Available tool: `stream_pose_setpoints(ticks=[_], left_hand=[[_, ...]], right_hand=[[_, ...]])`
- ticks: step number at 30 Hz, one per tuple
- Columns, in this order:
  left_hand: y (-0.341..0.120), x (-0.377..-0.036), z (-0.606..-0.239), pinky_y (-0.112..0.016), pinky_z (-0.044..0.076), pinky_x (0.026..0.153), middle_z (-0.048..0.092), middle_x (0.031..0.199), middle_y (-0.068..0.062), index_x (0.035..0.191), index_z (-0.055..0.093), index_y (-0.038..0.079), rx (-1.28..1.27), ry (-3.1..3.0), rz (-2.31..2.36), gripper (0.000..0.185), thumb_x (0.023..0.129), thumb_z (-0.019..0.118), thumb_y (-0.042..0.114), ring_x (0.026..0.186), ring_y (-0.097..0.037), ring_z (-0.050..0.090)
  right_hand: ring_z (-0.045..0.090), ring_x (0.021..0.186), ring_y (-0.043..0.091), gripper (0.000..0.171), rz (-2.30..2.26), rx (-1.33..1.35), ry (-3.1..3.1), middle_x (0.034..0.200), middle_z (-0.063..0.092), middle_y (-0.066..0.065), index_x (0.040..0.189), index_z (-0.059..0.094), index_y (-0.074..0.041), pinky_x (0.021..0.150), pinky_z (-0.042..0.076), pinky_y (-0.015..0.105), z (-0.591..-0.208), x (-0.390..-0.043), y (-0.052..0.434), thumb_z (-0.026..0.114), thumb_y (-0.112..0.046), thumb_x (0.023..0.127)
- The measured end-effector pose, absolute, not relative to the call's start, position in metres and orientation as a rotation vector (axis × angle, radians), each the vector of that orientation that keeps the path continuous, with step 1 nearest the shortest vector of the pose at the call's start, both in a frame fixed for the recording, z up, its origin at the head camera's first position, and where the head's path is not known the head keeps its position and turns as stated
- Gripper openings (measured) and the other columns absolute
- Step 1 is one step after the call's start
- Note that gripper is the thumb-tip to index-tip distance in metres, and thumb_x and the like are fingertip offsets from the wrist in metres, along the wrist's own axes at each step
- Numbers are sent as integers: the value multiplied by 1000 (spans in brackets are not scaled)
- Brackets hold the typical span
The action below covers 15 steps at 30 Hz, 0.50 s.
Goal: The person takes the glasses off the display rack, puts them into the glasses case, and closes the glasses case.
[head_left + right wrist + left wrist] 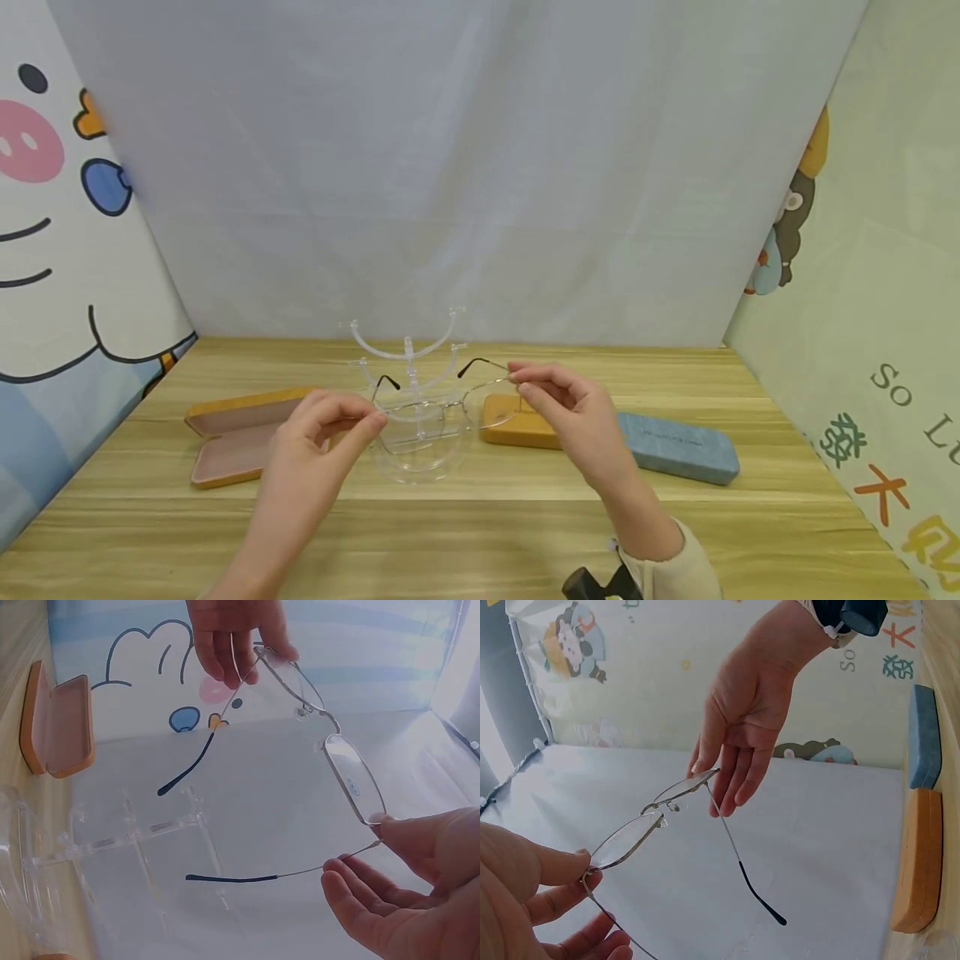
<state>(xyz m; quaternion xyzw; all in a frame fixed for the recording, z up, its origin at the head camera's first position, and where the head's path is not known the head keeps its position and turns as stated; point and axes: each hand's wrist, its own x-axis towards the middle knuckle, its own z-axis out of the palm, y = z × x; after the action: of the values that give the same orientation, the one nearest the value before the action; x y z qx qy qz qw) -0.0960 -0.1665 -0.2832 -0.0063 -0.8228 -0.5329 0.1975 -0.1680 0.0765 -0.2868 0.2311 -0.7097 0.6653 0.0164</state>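
Thin metal-framed eyeglasses (452,405) with clear lenses and black temple tips are held up between both hands, temples unfolded and pointing away from me. My left hand (318,450) pinches the left end of the frame near its hinge, thumb and forefinger on it. At the other end, my right hand (573,417) pinches the frame by the right hinge. In the right wrist view both temples of the glasses (352,776) spread toward a clear plastic display stand (135,836). That stand's curved arms (408,354) rise just behind the glasses in the head view.
An orange glasses case (232,450) lies open at left, pinkish inside. A shut orange case (517,423) and a blue case (678,447) lie at right, partly behind my right hand. The wood-grain table (480,542) ends at a pale cloth backdrop (480,167).
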Motion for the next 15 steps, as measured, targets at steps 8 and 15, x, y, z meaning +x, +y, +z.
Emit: stream_pose_setpoints(ticks=[8, 15], left_hand=[[-159, -95, -277, -13, 47, 78, 58, 94, 4, 83, 68, 10, -32, -2246, -1518, 10, 82, 67, 20, 87, -2, 59], [-157, -99, -278, -16, 49, 75, 63, 94, 3, 83, 68, 7, -12, -2203, -1613, 12, 82, 68, 19, 84, -5, 61]], right_hand=[[57, 107, 13, 23, 2023, 734, -2180, 122, 56, 15, 105, 60, 7, 86, 48, 21, -280, -163, 82, 57, -10, 89], [60, 103, 15, 22, 2007, 758, -2146, 113, 63, 5, 104, 61, 8, 86, 49, 24, -280, -161, 85, 57, -8, 89]])
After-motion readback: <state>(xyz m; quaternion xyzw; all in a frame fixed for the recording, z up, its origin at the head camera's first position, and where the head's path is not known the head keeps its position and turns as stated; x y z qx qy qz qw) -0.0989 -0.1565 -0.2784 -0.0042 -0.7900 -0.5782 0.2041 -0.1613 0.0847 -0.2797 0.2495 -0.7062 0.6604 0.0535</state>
